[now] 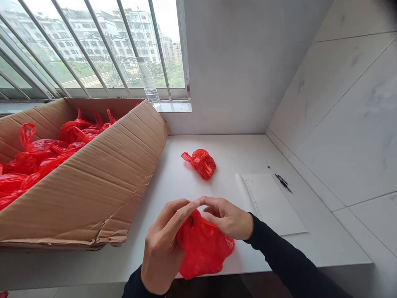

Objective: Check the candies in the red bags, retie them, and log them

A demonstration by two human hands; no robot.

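Observation:
Both of my hands grip a crumpled red plastic bag [203,248] over the near edge of the white counter [235,149]. My left hand [164,248] pinches the bag's top from the left, fingers closed on the plastic. My right hand [228,217] pinches the same top from the right, its fingertips meeting those of the left. A second red bag [201,163], tied into a small bundle, lies on the counter farther back, apart from both hands.
A large open cardboard box [93,186] holding several red plastic bags [46,153] fills the left side. A sheet of paper with a ruler [273,203] and a black pen [283,182] lie to the right. A clear bottle [149,82] stands on the window sill. Tiled wall at right.

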